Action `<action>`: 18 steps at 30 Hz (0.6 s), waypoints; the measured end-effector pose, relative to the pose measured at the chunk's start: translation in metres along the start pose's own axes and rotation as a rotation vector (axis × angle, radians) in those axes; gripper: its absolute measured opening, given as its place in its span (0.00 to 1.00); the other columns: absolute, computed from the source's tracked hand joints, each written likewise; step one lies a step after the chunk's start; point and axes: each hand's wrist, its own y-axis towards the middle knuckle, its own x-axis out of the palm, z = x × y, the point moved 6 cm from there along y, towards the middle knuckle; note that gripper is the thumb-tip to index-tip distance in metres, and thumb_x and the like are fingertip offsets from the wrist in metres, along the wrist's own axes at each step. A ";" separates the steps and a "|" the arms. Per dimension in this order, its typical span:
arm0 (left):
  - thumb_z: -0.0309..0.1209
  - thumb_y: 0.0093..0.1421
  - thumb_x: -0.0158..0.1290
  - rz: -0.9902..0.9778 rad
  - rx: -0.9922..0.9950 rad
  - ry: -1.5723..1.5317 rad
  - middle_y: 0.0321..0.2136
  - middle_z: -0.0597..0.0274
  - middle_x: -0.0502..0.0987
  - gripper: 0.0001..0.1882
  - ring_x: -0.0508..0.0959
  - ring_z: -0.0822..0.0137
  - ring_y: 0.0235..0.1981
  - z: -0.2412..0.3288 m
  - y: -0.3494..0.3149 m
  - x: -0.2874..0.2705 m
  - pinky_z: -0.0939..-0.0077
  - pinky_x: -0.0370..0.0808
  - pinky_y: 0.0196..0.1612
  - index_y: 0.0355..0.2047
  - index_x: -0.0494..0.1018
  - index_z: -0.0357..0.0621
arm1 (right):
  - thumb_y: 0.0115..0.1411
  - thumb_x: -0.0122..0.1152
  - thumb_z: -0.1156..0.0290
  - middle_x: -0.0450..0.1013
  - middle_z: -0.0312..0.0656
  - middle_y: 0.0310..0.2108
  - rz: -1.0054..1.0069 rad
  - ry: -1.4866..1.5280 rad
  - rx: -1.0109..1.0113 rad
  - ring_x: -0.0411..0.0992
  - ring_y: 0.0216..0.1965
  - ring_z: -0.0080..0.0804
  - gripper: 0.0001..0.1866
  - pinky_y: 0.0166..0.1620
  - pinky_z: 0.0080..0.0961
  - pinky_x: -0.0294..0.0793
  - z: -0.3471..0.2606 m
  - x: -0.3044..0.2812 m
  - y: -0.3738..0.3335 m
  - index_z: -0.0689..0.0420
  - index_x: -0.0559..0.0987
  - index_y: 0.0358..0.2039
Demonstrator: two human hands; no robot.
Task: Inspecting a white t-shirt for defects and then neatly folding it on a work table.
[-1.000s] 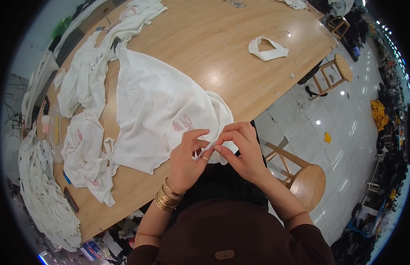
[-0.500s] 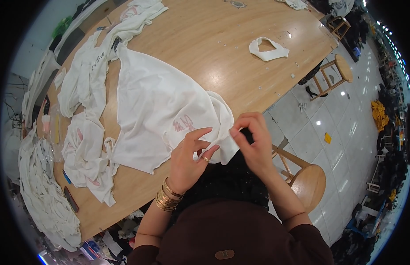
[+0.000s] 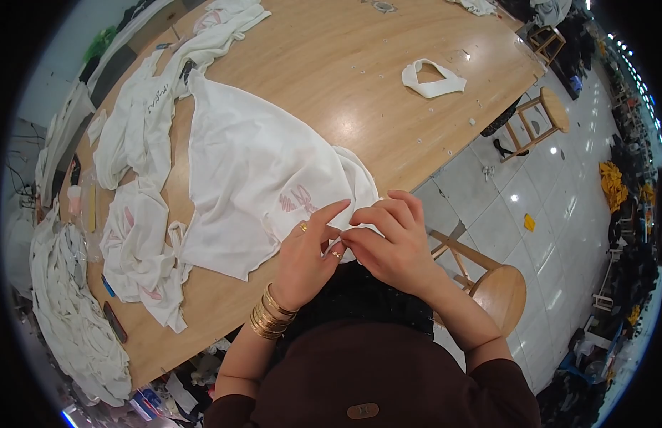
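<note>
A white cloth garment (image 3: 245,157) with a pink scribbled print lies spread over the near edge of the table, its right end gathered toward me. My left hand (image 3: 307,253), with gold rings and bangles, is closed in a pinch on the garment's edge. Right beside it, my right hand (image 3: 394,246) has its thumb and forefinger pressed together on the same edge, the fingertips of both hands almost meeting. The bit of cloth between the fingertips is mostly hidden. Farther off on the wooden table (image 3: 331,57) lies a looped white fabric band (image 3: 441,88).
More white garments (image 3: 142,235) lie on the table to the left, beside a large white cloth pile (image 3: 70,307). A phone (image 3: 115,322) and blue pen (image 3: 108,285) sit near that pile. Wooden stools (image 3: 496,299) stand on the tiled floor at right, with yellow cloth (image 3: 612,187) beyond.
My right hand has moved left and slightly down, from the garment's right end to my left fingertips. The cloth between them has drawn in; my left hand has barely shifted.
</note>
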 end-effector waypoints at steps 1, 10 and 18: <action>0.17 0.44 0.55 -0.011 -0.009 0.009 0.22 0.65 0.75 0.32 0.70 0.67 0.22 0.001 0.001 0.000 0.75 0.69 0.27 0.52 0.64 0.49 | 0.39 0.65 0.73 0.67 0.30 0.35 -0.029 -0.030 -0.044 0.65 0.39 0.28 0.10 0.50 0.37 0.60 -0.002 0.001 0.001 0.52 0.76 0.26; 0.15 0.43 0.54 -0.073 0.070 0.036 0.21 0.63 0.74 0.38 0.74 0.66 0.23 0.010 0.006 0.002 0.74 0.69 0.31 0.57 0.59 0.48 | 0.37 0.64 0.75 0.68 0.31 0.36 -0.090 -0.020 -0.136 0.66 0.39 0.31 0.11 0.50 0.38 0.61 -0.008 0.006 0.006 0.53 0.74 0.24; 0.24 0.45 0.61 -0.025 0.053 0.088 0.19 0.66 0.73 0.35 0.72 0.68 0.21 0.001 0.002 -0.003 0.76 0.66 0.30 0.55 0.62 0.48 | 0.41 0.61 0.77 0.69 0.34 0.37 0.103 0.061 0.299 0.65 0.40 0.35 0.09 0.46 0.32 0.59 0.043 -0.024 0.000 0.54 0.73 0.25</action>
